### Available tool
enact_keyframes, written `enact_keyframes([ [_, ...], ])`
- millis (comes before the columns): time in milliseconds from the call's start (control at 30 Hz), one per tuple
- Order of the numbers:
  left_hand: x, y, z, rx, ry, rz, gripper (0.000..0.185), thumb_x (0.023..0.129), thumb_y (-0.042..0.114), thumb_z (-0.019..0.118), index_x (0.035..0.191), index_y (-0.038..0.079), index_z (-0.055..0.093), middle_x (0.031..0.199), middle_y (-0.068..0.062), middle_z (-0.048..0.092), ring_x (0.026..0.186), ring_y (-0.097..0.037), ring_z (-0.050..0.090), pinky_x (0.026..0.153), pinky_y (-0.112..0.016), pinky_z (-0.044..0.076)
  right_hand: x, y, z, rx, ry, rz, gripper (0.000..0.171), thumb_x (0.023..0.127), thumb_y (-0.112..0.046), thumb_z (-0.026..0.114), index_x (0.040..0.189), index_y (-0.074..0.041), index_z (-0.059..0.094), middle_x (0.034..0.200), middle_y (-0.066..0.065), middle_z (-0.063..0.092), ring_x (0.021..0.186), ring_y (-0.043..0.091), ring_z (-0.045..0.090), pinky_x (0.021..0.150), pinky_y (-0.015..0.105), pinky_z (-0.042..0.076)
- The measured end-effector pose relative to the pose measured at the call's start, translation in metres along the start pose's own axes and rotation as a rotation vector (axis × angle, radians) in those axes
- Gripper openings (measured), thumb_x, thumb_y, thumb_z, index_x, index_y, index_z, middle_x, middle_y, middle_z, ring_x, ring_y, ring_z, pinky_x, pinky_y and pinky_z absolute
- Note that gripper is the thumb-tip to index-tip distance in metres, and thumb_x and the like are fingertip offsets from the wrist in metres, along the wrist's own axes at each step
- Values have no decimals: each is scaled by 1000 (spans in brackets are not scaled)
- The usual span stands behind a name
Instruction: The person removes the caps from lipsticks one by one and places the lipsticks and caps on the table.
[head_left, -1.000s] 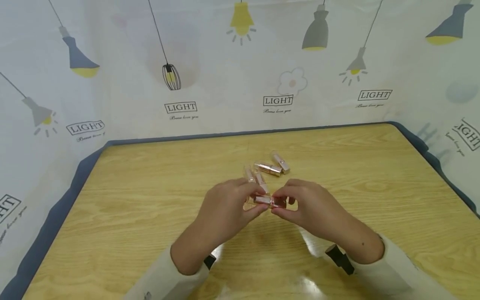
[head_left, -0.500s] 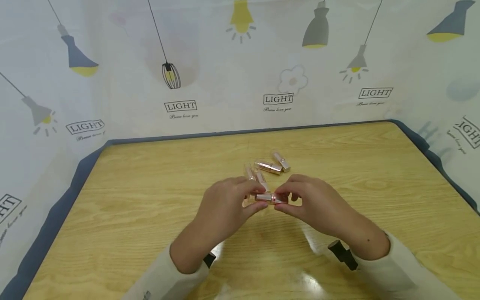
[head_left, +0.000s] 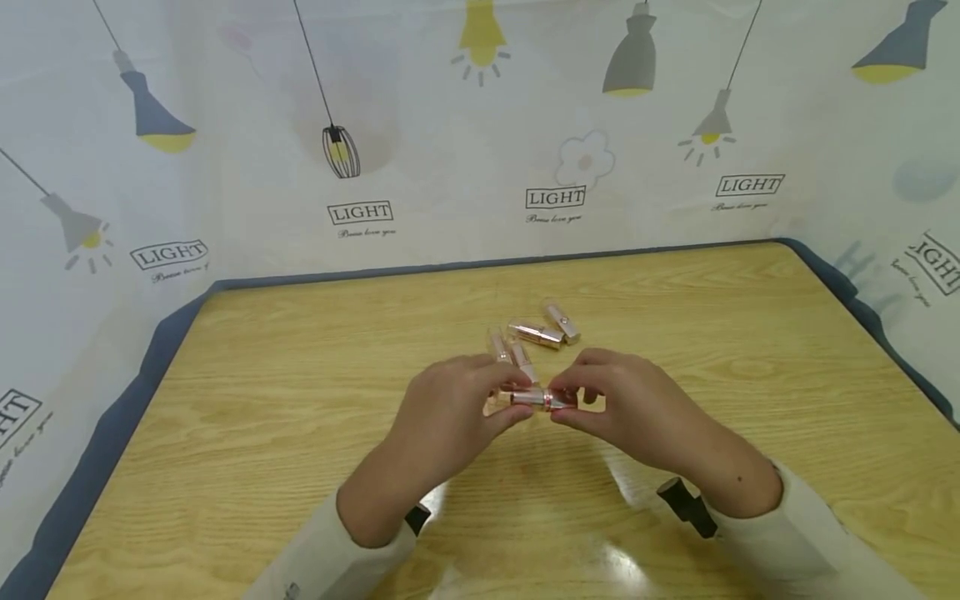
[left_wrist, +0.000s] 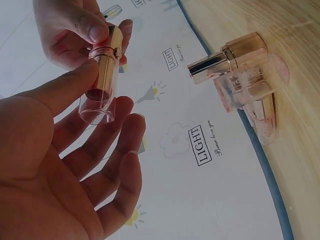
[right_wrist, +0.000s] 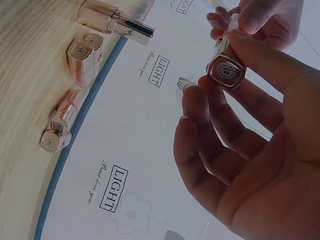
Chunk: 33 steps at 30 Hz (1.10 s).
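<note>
A: What do the two hands hold?

B: One rose-gold metal lipstick tube with a clear plastic cap [head_left: 542, 399], lying level between them above the middle of the pale wooden desk [head_left: 225, 417]. The left hand [head_left: 450, 417] has its fingers [left_wrist: 87, 75] curled round the clear cap end; the right hand [head_left: 630, 412] pinches the square gold base [right_wrist: 227, 72] between thumb and fingertips.

A: And the things near it?

B: Just beyond the hands, toward the desk's far edge, lie several more rose-gold lipstick tubes: two [head_left: 512, 354] close to the left hand's knuckles, two others [head_left: 547, 331] a little further back, touching each other. Behind the desk hangs a white curtain printed with lamps [head_left: 360, 167].
</note>
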<state>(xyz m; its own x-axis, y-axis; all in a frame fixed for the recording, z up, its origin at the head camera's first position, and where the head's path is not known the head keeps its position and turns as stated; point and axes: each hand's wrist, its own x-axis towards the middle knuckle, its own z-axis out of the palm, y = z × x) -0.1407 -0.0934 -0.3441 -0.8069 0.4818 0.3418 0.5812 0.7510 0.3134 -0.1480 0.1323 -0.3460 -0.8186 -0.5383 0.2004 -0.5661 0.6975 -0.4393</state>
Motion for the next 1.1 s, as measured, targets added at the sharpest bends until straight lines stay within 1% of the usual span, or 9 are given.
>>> enact_keyframes([
  [133, 0, 0, -1, 2, 6, 3, 24, 81, 36, 83, 101, 26, 76, 91, 11, 74, 77, -5, 67, 66, -27, 53, 0, 0, 0, -10, 1, 7, 14, 83, -25, 83, 95, -21, 76, 87, -11, 65, 77, 7, 60, 62, 20, 48],
  [300, 0, 1, -2, 1, -12, -13, 24, 82, 37, 82, 102, 25, 76, 93, 11, 74, 80, -6, 68, 68, -28, 54, 0, -1, -1, -18, 2, 7, 15, 83, -24, 83, 95, -20, 75, 88, -11, 65, 77, 8, 61, 63, 20, 48],
  [700, -1, 1, -2, 18, -20, -31, 24, 82, 41, 81, 100, 26, 76, 94, 11, 74, 81, -7, 68, 68, -28, 54, -1, -3, 0, -52, 19, -22, 14, 83, -24, 83, 92, -19, 74, 88, -9, 66, 76, 5, 59, 63, 20, 49],
  [900, -1, 1, -2, 25, -29, -38, 23, 82, 40, 81, 100, 26, 76, 93, 11, 74, 81, -7, 68, 68, -28, 53, -1, -3, 0, -43, 16, -19, 15, 82, -24, 83, 92, -18, 74, 88, -9, 66, 76, 8, 61, 63, 20, 49],
  [1100, 0, -1, -5, 72, -37, -81, 26, 82, 47, 79, 98, 26, 76, 88, 12, 73, 77, -5, 68, 63, -26, 51, -1, -3, -3, -73, -29, 42, 12, 84, -25, 82, 92, -20, 74, 85, -10, 64, 74, 5, 58, 61, 19, 47],
])
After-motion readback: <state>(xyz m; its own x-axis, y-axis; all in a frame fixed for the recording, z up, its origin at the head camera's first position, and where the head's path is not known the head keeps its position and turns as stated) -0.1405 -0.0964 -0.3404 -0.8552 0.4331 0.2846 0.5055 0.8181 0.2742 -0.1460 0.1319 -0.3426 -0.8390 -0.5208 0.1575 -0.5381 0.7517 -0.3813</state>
